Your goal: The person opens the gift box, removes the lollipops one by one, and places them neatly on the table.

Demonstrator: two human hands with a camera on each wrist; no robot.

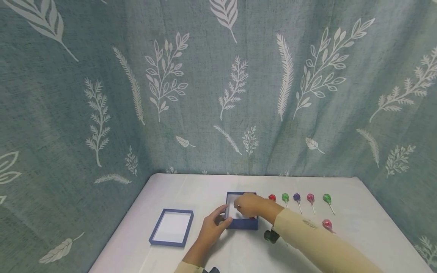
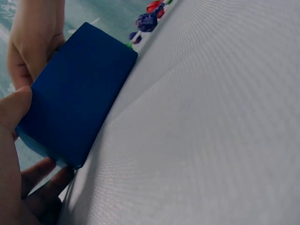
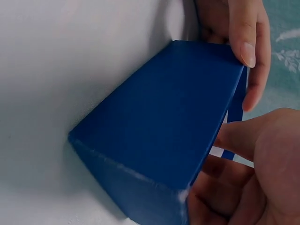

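Note:
A blue open box (image 1: 242,223) with a white inside stands on the white table. My left hand (image 1: 210,227) grips its left side, the thumb over the near rim and the fingers along the wall. My right hand (image 1: 249,204) reaches down into the box with its fingers curled. A small pale bit shows at its fingertips, but whether they hold something is hidden. A bit of red (image 1: 253,218) shows inside by the near wall. In the right wrist view, the blue wall (image 3: 154,112) covers part of the right fingers (image 3: 225,176).
A blue-rimmed lid (image 1: 172,227), white inside, lies to the left. Several lollipops lie in a row at right, including a purple one (image 1: 297,197) and a green one (image 1: 327,199). A pink lollipop (image 1: 327,224) lies nearer, beside the right sleeve. A patterned curtain (image 1: 211,94) surrounds the table.

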